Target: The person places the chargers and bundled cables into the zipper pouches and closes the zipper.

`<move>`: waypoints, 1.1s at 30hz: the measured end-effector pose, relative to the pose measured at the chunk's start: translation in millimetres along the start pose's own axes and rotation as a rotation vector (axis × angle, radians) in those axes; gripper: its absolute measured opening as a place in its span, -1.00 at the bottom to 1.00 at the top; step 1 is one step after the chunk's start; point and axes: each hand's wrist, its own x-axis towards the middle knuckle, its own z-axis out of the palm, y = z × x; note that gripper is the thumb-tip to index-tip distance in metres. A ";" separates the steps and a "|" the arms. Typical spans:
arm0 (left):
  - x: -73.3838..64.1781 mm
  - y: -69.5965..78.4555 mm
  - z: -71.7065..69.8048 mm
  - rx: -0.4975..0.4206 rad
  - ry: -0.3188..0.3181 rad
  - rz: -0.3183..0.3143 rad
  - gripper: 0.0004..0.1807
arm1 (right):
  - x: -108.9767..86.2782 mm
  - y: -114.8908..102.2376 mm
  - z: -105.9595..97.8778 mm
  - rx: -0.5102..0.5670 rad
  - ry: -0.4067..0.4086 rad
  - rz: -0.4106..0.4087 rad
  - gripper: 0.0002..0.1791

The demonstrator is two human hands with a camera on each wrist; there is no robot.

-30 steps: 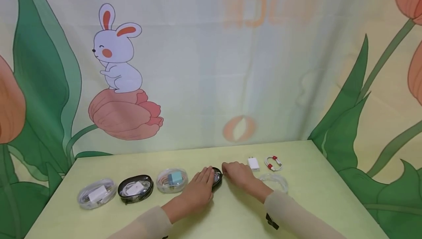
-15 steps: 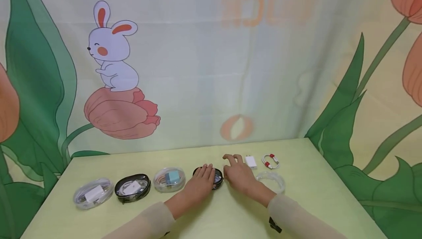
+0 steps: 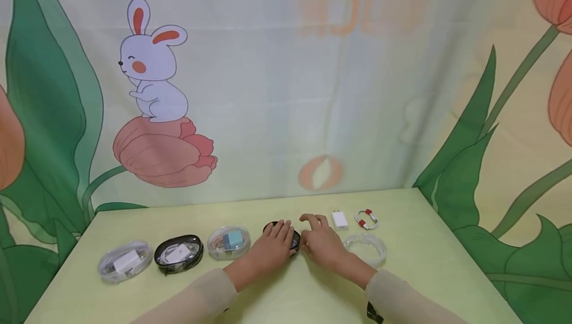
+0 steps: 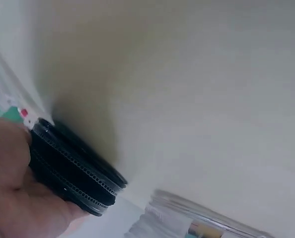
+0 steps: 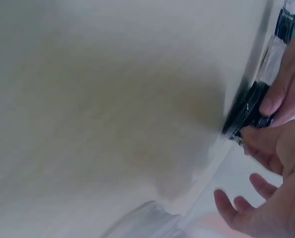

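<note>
A black oval zip case with a see-through top lies on the table. My left hand covers much of it, its fingers laid over the top. In the right wrist view the left thumb presses against the near side of the case. A zip with metallic-looking teeth runs round the case wall in the left wrist view. At the right end of the case, my right hand pinches the small zip pull between thumb and index finger. Its other fingers stand spread away. The contents are mostly hidden under the left hand.
Left of the hands stand a clear case with a blue charger, a black case and a clear case with a white charger. A white charger, a coiled cable with red clips and a clear case lie right.
My right hand has unfolded its other fingers and come slightly toward me along the case's right end. The left hand stays on the case, its thumb now showing at the near edge.
</note>
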 end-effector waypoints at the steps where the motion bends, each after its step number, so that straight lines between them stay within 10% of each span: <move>1: -0.3 -0.6 0.0 0.022 0.009 0.017 -0.40 | 1.7 0.2 0.6 -0.032 0.013 0.018 -0.82; 11: -5.5 -9.6 1.9 -0.093 0.000 0.166 -0.42 | 17.7 9.7 10.4 -0.103 -0.001 0.107 -0.80; 21: -5.5 13.9 -4.3 -0.068 -0.002 -0.114 -0.33 | 6.7 1.1 7.0 0.055 -0.046 0.110 -0.87; 26: -10.3 14.2 1.4 0.056 0.062 -0.053 -0.44 | 8.2 -4.6 8.4 -0.018 0.000 0.105 -0.83; 33: -17.2 -8.9 1.1 -0.098 0.012 0.076 -0.45 | 1.6 -3.5 2.4 0.110 -0.056 0.073 -0.91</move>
